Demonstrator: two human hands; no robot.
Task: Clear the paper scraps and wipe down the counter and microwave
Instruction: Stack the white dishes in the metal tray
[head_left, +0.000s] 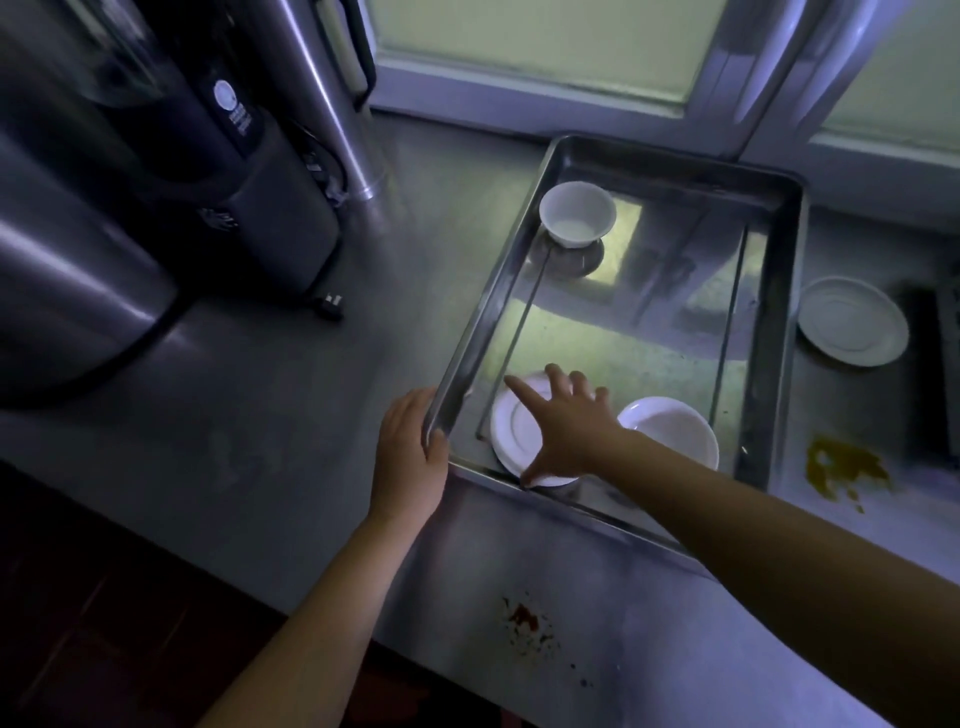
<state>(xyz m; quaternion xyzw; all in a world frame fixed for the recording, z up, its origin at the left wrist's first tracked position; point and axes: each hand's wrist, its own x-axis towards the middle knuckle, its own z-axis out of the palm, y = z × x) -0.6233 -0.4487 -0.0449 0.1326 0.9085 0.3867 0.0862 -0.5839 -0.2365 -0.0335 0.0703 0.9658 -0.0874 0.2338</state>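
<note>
A steel tray (670, 161) lies on the steel counter (291, 415). My left hand (410, 457) grips the tray's near-left corner, thumb over the rim. My right hand (563, 423) reaches into the tray with fingers spread, hovering over or touching a small white plate (511, 431). Beside that plate sits a white bowl (675, 426), and a small white cup (576, 213) stands at the tray's far end. A red-brown stain (524, 621) marks the counter near its front edge. A yellow stain (841, 467) lies right of the tray. No paper scraps or microwave are visible.
Large steel and black appliances (156, 182) crowd the left and back-left of the counter, with a black plug (330, 306) lying beside them. Another white plate (852, 322) sits right of the tray. A window frame (753, 78) runs along the back.
</note>
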